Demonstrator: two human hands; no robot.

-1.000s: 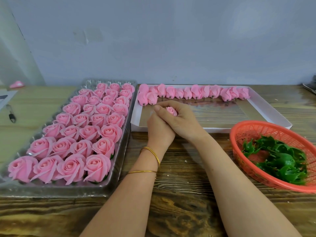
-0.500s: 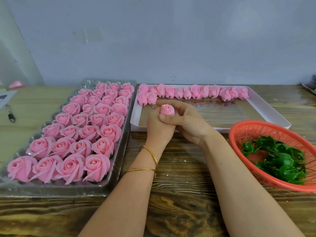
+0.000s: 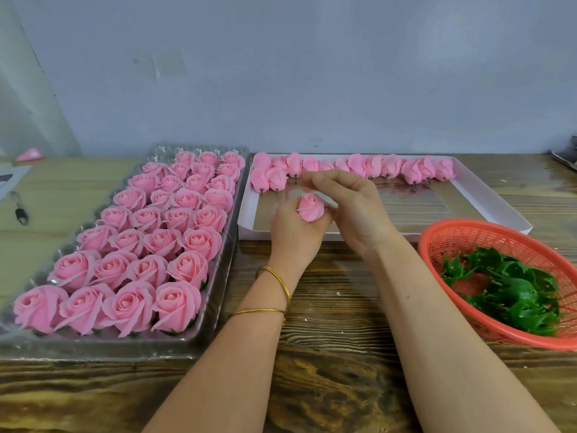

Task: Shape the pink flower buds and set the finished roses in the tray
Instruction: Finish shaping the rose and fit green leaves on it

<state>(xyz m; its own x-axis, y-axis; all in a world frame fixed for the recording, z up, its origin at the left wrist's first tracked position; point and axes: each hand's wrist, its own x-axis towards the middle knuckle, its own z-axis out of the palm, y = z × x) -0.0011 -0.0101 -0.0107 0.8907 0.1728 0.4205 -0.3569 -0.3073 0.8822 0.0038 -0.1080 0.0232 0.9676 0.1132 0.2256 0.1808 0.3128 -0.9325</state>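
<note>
One pink bud [image 3: 310, 207] sat in the left hand [image 3: 293, 232], whose fingers curled round its lower half from beneath. The bud's long axis stood close to upright, with the pointed, spiralled tip up and the base hidden in the palm. It was held above the near edge of the white box [image 3: 487, 195], between the two hands.

The right hand [image 3: 352, 214] hung just beside and above the bud with its fingers loosely spread and gripping nothing. They were blurred, so I could not tell whether the thumb touched the petals.

A row of unshaped buds [image 3: 359, 165] lay along the box's far wall with their tips pointing away. To the left on the counter [image 3: 327, 354], the clear tray [image 3: 223, 270] held finished roses [image 3: 131, 301] in rows, faces up. An orange basket [image 3: 487, 225] of green leaves [image 3: 512, 295] stood to the right.
</note>
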